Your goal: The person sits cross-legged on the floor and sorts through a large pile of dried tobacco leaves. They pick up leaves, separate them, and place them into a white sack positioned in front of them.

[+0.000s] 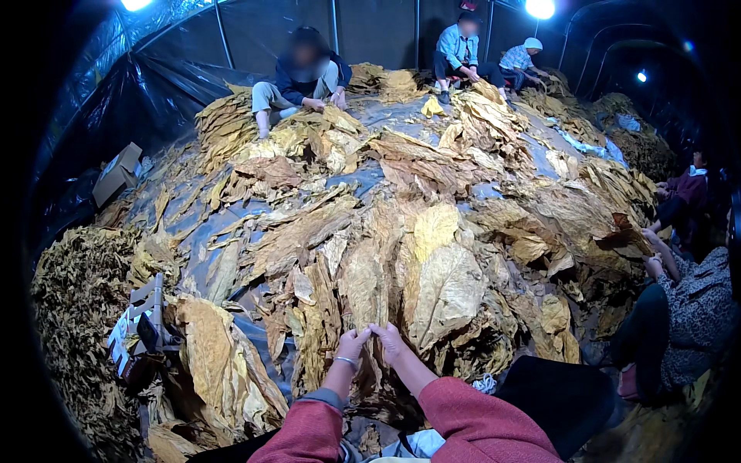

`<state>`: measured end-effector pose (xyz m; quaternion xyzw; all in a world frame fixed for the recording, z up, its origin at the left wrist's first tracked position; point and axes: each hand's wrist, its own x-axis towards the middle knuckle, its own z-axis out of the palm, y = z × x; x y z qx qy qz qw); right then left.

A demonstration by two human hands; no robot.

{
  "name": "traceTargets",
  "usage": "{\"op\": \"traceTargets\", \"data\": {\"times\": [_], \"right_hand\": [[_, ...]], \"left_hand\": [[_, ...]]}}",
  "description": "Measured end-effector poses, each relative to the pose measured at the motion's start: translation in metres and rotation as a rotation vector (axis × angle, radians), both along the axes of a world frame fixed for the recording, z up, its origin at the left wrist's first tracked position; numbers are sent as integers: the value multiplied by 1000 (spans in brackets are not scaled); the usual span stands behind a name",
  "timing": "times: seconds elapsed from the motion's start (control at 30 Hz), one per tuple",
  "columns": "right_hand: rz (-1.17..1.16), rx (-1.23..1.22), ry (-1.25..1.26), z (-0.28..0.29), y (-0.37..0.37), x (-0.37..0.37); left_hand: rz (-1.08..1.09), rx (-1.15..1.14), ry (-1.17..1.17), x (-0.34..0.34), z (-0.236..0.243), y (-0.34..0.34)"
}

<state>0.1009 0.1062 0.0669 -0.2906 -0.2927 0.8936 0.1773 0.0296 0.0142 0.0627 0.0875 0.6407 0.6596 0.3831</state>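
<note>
My left hand, with a band on the wrist, and my right hand meet at the lower middle. Both are closed in a pinch, fingertips together, at the lower end of a broad, brown dried tobacco leaf that stretches away from me. Just right of it lies a paler tobacco leaf, flat, its midrib showing. A yellow leaf rests beyond that one. Loose leaves in tan and brown surround my hands. The exact grip of the fingertips is too small to make out.
A large leaf heap spreads over dark sheeting. Nearer left are a small folding chair and a stack of leaves; a cardboard box stands farther back. Several people sit around the heap, one close on my right holding a leaf.
</note>
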Motion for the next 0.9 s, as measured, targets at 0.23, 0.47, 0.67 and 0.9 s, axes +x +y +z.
{"op": "traceTargets", "data": {"times": [0.23, 0.47, 0.67, 0.9], "right_hand": [[17, 0, -11, 12, 0, -2], [17, -20, -87, 41, -4, -5], [146, -43, -12, 39, 0, 0], [93, -89, -92, 35, 0, -14]], "left_hand": [[12, 104, -117, -4, 1, 0], [114, 201, -56, -15, 6, 2], [206, 117, 145, -73, 51, -10], [278, 223, 195, -181, 177, -72]]}}
